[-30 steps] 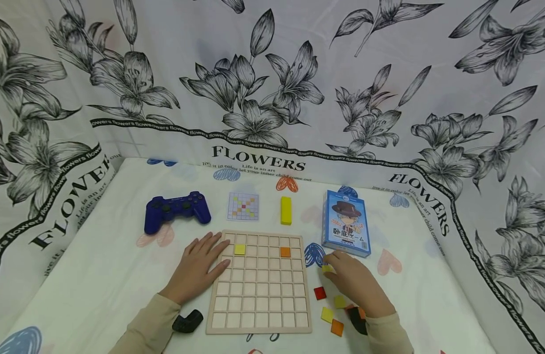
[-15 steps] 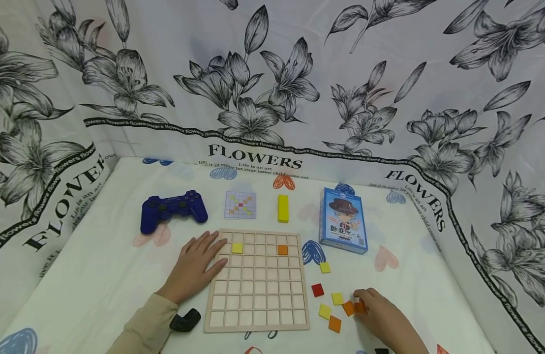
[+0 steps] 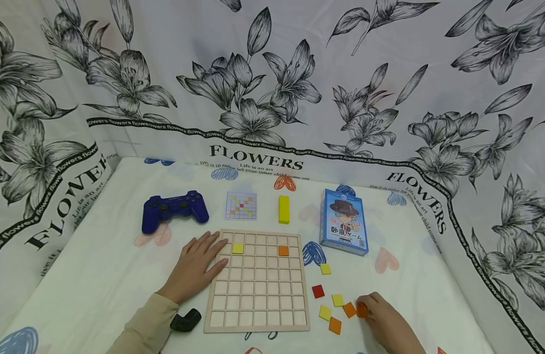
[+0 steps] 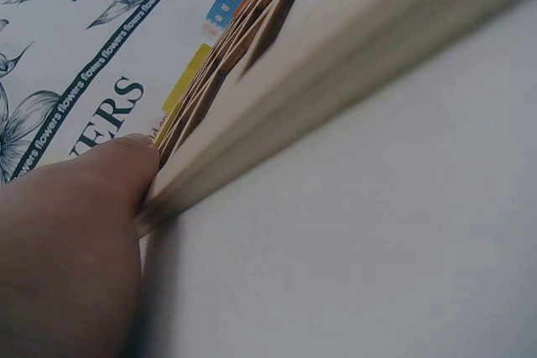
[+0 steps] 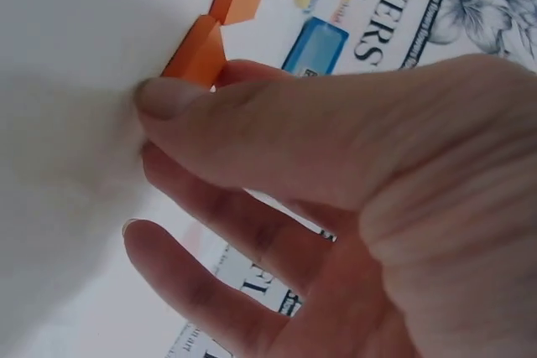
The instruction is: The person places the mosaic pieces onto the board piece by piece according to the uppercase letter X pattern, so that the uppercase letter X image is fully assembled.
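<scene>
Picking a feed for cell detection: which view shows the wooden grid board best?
Head: nearly the whole wooden grid board shows from above, layout readable. Left wrist: only a cropped, nearly edge-on slice. Right wrist: can't make it out there.

High head view angled down, wrist views close, tilted, all sharing blue box (image 3: pixel 345 222)

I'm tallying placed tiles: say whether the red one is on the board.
Off: the red tile lies on the cloth, beside the wooden grid board.
</scene>
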Available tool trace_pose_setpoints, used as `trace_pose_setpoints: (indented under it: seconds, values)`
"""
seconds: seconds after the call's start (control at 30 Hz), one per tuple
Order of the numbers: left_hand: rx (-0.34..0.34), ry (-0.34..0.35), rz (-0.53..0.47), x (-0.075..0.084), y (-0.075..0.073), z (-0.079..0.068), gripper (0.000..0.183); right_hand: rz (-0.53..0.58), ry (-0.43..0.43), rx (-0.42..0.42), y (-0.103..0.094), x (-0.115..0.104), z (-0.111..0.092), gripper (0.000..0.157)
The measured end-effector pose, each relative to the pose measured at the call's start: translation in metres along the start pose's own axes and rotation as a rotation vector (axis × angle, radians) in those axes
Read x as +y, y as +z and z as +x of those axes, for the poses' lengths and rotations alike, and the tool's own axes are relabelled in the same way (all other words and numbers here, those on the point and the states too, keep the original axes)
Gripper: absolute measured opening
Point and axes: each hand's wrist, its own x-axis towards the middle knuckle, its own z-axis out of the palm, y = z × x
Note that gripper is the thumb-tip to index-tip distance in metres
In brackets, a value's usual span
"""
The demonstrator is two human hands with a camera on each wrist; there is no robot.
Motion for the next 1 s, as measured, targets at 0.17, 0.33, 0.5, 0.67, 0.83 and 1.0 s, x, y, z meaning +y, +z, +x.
trace_pose_setpoints:
  seconds: [0.17, 0.33, 0.5, 0.67, 0.83, 1.0]
  values:
    - [0.007, 0.002, 0.002, -0.002, 0.001, -0.001, 0.056, -0.019, 0.020, 0.024, -0.002, 0.000, -0.003, 0.030]
    - [0.005, 0.002, 0.005, -0.003, 0.001, -0.002, 0.056, -0.044, -0.003, 0.067, -0.015, -0.010, 0.001, 0.030]
    - [0.001, -0.010, 0.004, -0.002, 0.001, -0.003, 0.057, -0.060, -0.080, 0.121, -0.029, -0.033, 0.020, 0.028]
    - [0.002, -0.009, -0.001, -0.002, 0.001, -0.001, 0.056, -0.122, -0.289, 0.226, -0.033, -0.058, 0.043, 0.030]
    - [-0.001, -0.004, -0.006, -0.001, 0.001, 0.000, 0.056, -0.164, -0.570, 0.346, -0.036, -0.087, 0.063, 0.033]
    - [0.001, -0.006, -0.009, -0.001, 0.001, 0.000, 0.056, -0.138, -0.753, 0.407, -0.033, -0.121, 0.082, 0.026]
